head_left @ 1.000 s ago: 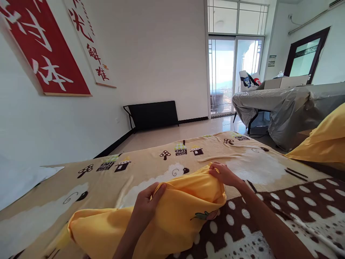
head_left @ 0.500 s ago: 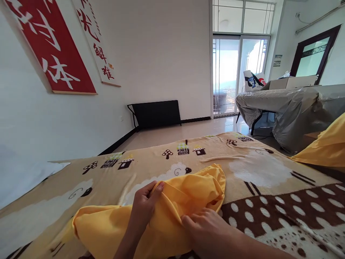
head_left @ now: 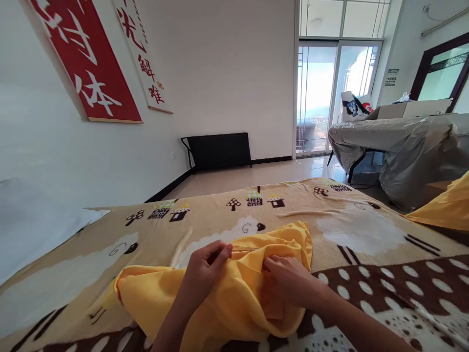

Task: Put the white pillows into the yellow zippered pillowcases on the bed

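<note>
A bunched yellow cloth (head_left: pixel 227 298) lies on a beige blanket (head_left: pixel 205 215) printed with sheep and mushrooms. My left hand (head_left: pixel 207 266) pinches the cloth's upper edge between thumb and fingers. To its right, my right hand (head_left: pixel 289 281) is closed on a fold of the same cloth, its fingertips partly hidden in the fabric. Below the right hand the cloth hangs in a loose, hollow fold. Whether the cloth is a cover or a garment cannot be made out.
A white cloth (head_left: pixel 47 225) lies at the left. Another yellow cloth (head_left: pixel 445 205) sits at the right edge. Beyond the blanket are a black folded frame (head_left: pixel 220 150) against the wall, a plastic-covered table (head_left: pixel 395 132) with boxes, and a sliding glass door (head_left: pixel 317 98).
My right hand has moved up and slightly right, lifting a fold of the yellow cloth. My left hand still pinches the edge. The view has shifted a little to the left.
</note>
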`<action>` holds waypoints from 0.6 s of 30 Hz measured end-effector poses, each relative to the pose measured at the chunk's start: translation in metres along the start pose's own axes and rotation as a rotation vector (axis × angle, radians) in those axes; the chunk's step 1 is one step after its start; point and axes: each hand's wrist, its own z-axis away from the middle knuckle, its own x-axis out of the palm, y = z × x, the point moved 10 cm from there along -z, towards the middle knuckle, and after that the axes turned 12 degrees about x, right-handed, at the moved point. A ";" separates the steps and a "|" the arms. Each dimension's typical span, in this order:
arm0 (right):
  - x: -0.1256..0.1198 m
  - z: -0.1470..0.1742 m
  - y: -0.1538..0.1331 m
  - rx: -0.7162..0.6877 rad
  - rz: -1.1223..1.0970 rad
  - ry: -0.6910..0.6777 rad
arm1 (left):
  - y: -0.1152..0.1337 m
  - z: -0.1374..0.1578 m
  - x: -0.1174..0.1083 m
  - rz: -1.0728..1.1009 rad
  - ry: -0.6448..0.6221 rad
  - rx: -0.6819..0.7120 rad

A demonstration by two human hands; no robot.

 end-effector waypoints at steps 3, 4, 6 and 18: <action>0.013 0.000 -0.019 -0.170 -0.046 -0.050 | 0.002 0.001 -0.004 -0.020 -0.002 0.017; 0.013 0.001 -0.023 -0.208 -0.103 -0.066 | 0.002 0.002 -0.006 -0.034 -0.002 0.020; 0.001 0.000 -0.021 -0.212 -0.288 -0.042 | 0.002 0.004 -0.011 -0.054 -0.011 0.017; -0.115 0.037 0.047 0.118 -0.934 0.235 | -0.005 0.009 0.014 -0.201 -0.376 0.034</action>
